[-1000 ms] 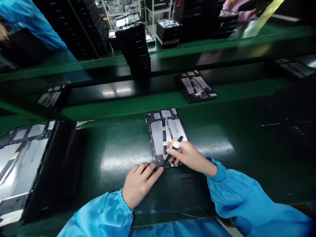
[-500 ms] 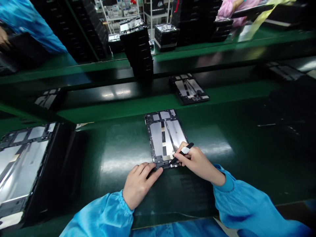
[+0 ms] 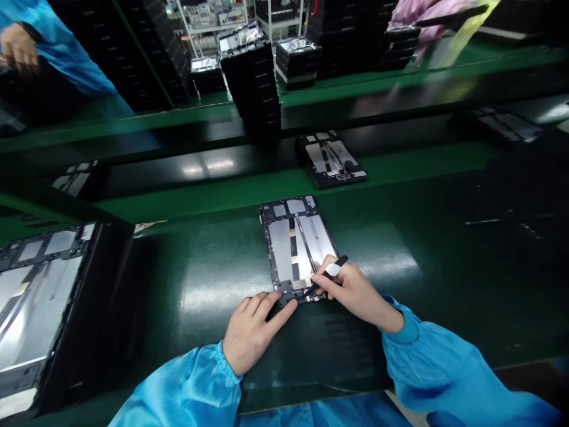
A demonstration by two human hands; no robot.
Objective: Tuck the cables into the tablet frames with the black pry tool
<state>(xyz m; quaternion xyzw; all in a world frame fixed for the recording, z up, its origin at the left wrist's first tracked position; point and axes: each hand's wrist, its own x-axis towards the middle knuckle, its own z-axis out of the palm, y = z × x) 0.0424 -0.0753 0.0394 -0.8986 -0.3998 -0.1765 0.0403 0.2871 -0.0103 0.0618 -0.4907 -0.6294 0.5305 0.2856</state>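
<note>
An opened tablet (image 3: pixel 306 240), its silvery inside facing up, lies on the green work surface in front of me. My left hand (image 3: pixel 254 332) holds its near left corner, with the fingertips at the left edge and the thumb stretched along the bottom edge. In my right hand (image 3: pixel 344 284) is a pair of black tweezers (image 3: pixel 341 261), held like a pen with a white wrap partway along. Their thin tip points down at the lower edge of the tablet, by the small parts there; whether it grips anything is too small to tell.
Another opened tablet (image 3: pixel 335 157) lies beyond mine. At the left a stack topped by an opened tablet (image 3: pixel 38 308) stands close. Tall black stacks (image 3: pixel 253 83) line the raised green shelf (image 3: pixel 355 89). A co-worker's hand (image 3: pixel 20 48) shows at upper left, a pink sleeve (image 3: pixel 411 12) at upper right.
My left thumb has slid slightly right along the tablet's bottom edge. The tweezers stay at nearly the same spot. The view has shifted a little, and the co-worker's hand at upper left has come further into view.
</note>
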